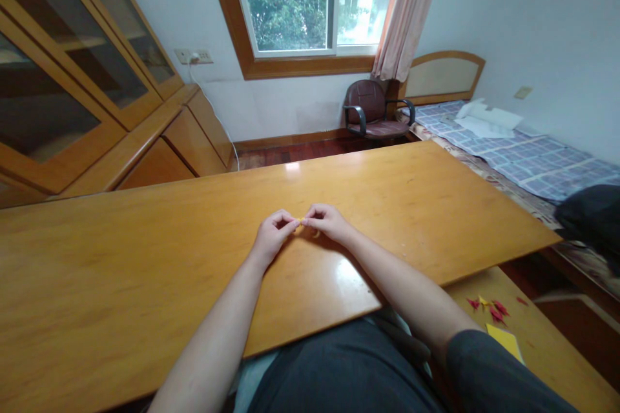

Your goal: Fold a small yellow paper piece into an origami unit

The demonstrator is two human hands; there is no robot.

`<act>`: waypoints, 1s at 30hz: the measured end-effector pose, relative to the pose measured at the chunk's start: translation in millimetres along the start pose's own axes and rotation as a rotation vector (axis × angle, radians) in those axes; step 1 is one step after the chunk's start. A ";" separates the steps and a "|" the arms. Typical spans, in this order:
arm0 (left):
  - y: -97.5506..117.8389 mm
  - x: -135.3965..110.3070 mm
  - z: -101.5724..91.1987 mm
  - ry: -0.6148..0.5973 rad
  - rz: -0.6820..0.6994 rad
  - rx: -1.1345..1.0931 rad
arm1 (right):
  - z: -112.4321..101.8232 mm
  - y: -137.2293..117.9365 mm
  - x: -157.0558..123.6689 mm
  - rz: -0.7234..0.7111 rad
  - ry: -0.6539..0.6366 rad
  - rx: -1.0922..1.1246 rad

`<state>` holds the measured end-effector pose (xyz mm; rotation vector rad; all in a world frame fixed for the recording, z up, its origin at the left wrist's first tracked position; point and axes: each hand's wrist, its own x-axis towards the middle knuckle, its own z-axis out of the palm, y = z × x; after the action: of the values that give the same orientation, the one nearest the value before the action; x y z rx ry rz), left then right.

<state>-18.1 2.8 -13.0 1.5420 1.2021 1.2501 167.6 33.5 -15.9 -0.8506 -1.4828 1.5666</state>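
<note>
A small yellow piece of paper [301, 222], seemingly folded, is pinched between my two hands just above the wooden table [145, 258]. My left hand [277, 232] grips its left end with thumb and forefinger. From the other side, the fingertips of my right hand [327, 222] close on it, and a pale yellow bit shows just under them. The fingers cover most of the paper, so its exact shape is hard to make out.
Right of the table, a lower wooden surface [557, 342] bears several red and yellow folded paper pieces [496, 311] and a yellow paper sheet [504, 342]. Beyond stand a maroon armchair [371, 110], a bed [533, 155] with a black bag [593, 216], and a glass-fronted cabinet [111, 135].
</note>
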 end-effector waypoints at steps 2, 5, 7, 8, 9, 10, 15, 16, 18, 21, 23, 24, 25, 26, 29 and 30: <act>-0.7 -0.3 -0.6 -0.016 -0.016 -0.038 | 0.5 -1.0 0.0 0.017 -0.015 0.027; -3.2 -0.4 -1.0 -0.035 -0.032 -0.092 | 0.6 -4.0 -0.2 0.036 -0.035 0.046; -4.6 -0.3 -0.7 -0.035 -0.041 -0.115 | 0.2 -5.6 -0.4 0.038 -0.038 0.049; -5.2 -0.3 -0.3 -0.031 -0.044 -0.120 | -0.2 -5.8 -0.4 0.037 -0.038 0.049; -5.7 -0.2 0.1 -0.026 -0.048 -0.122 | -0.6 -5.6 -0.4 0.036 -0.037 0.048; -6.1 0.0 0.5 -0.020 -0.050 -0.121 | -1.0 -5.0 -0.2 0.036 -0.037 0.045; -9.2 1.7 1.1 0.049 -0.058 -0.101 | -2.4 -0.2 1.7 0.024 -0.010 0.033; -9.9 2.2 0.9 0.070 -0.057 -0.102 | -2.5 0.3 2.2 0.022 0.000 0.032; -11.0 2.8 0.3 0.097 -0.064 -0.116 | -2.6 0.6 3.2 0.016 0.023 0.032; -10.9 3.1 0.5 0.106 -0.102 -0.149 | -1.9 -0.1 3.7 -0.019 0.042 0.042; -9.6 2.9 1.5 0.113 -0.128 -0.177 | -0.6 -0.6 3.1 -0.040 0.026 0.049; -8.7 2.8 2.1 0.117 -0.137 -0.194 | 0.3 -0.9 2.6 -0.042 0.013 0.047; -7.8 2.7 2.7 0.119 -0.144 -0.209 | 1.2 -1.1 1.9 -0.041 0.001 0.040; -6.9 2.7 3.3 0.120 -0.148 -0.221 | 2.1 -1.4 1.0 -0.041 -0.006 0.028; -5.7 2.8 4.0 0.110 -0.160 -0.234 | 3.5 -2.5 -1.3 -0.080 0.005 -0.062; -5.7 2.8 3.9 0.107 -0.163 -0.233 | 3.3 -2.8 -1.8 -0.108 0.019 -0.111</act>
<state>-15.1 6.8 -18.6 1.1979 1.1780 1.3262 165.8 30.4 -13.0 -0.8320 -1.5871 1.4047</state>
